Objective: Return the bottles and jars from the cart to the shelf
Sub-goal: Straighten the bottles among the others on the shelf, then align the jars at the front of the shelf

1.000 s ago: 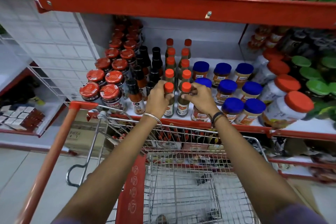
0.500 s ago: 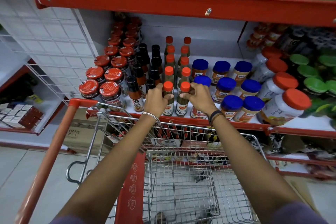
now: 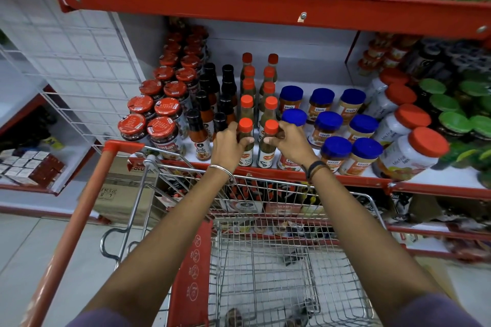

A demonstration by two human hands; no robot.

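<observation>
Left hand (image 3: 230, 146) grasps one orange-capped glass sauce bottle (image 3: 245, 142); right hand (image 3: 289, 143) grasps its twin (image 3: 267, 146), both at the red shelf (image 3: 345, 179) front edge. Likely rigid, breakable, smooth: hold mid-body.

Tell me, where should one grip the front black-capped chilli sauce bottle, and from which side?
Grip the chilli sauce bottle at its narrow neck under the black cap, from above and in front. It stands upright at the shelf edge, with jars close on its left.
</observation>
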